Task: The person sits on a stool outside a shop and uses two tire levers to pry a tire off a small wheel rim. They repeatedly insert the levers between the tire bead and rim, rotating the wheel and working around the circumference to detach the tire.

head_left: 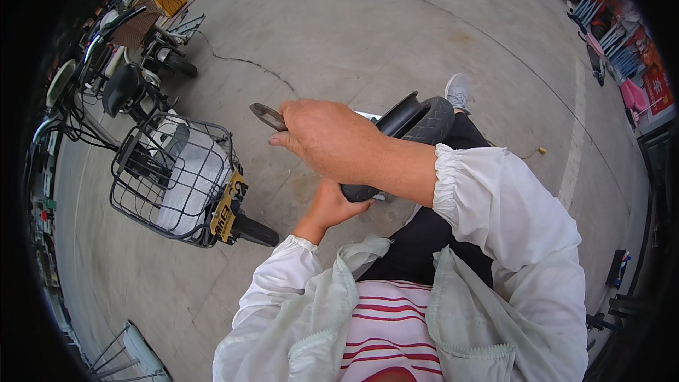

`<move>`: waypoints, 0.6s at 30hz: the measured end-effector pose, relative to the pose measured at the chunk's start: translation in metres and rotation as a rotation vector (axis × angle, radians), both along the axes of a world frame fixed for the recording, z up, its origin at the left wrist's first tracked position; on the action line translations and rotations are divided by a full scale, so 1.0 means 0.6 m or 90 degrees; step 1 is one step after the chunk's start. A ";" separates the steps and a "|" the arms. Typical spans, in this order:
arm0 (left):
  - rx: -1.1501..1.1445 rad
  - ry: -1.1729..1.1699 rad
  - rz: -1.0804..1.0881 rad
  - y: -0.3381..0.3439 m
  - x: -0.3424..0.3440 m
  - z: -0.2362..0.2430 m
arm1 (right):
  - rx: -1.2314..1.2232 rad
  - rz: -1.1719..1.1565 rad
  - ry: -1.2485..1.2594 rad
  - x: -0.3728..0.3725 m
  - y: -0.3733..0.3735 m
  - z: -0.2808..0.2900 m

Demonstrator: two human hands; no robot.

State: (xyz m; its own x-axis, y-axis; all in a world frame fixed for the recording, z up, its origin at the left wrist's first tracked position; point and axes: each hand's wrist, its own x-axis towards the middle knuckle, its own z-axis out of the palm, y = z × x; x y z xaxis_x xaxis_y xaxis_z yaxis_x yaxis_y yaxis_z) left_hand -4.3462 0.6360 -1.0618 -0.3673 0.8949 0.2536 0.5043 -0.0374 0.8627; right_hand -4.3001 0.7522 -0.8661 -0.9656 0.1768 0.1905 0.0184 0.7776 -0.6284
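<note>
My right hand (pixel 329 136) is closed around a flat metal tyre lever (pixel 267 117), whose dull, rounded end sticks out to the left past the thumb. Its forearm crosses over a small black wheel, hiding the middle of it. Beyond the wrist the wheel shows a black rim (pixel 400 117) and a rubber tyre (pixel 437 122) side by side. Low on the near side, my left hand (pixel 331 206) grips the wheel's edge, fingers partly hidden beneath my right hand. The wheel is between my legs, close to my dark trousers.
At left stands an electric bike with a black wire basket (pixel 180 180) and a yellow plate (pixel 225 216). More bikes (pixel 131 92) line up behind it. A folding chair (pixel 141 350) is at lower left. My grey shoe (pixel 458 90) rests on the concrete (pixel 339 21); pink and red goods (pixel 640 95) stand far right.
</note>
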 end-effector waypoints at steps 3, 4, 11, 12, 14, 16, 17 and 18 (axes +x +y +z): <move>-0.036 -0.043 0.018 -0.002 0.008 0.015 | -0.021 0.008 0.005 -0.011 0.012 0.006; -0.053 -0.057 0.026 0.000 0.010 0.026 | -0.029 0.006 0.014 -0.014 0.020 0.007; -0.067 0.112 -0.011 0.010 0.007 0.022 | -0.096 -0.086 0.040 -0.065 0.127 -0.037; -0.070 0.111 -0.013 0.006 0.005 0.019 | -0.164 -0.102 -0.026 -0.070 0.151 -0.039; -0.074 0.109 -0.022 0.007 -0.001 0.016 | -0.315 -0.131 -0.121 -0.070 0.185 -0.051; -0.080 0.105 -0.031 0.010 -0.007 0.012 | -0.482 -0.154 -0.181 -0.067 0.202 -0.062; -0.073 0.105 -0.034 0.013 -0.010 0.011 | -0.447 -0.153 -0.191 -0.068 0.207 -0.067; -0.067 0.106 -0.038 0.017 -0.012 0.013 | -0.411 -0.152 -0.200 -0.066 0.211 -0.065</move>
State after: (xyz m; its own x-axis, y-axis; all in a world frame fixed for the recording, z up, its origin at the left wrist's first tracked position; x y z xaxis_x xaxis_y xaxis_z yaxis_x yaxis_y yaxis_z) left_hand -4.3531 0.6461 -1.0542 -0.2735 0.9385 0.2110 0.6401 0.0139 0.7682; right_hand -4.3395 0.8786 -0.9048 -0.8785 0.3714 -0.3006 0.3945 0.2089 -0.8948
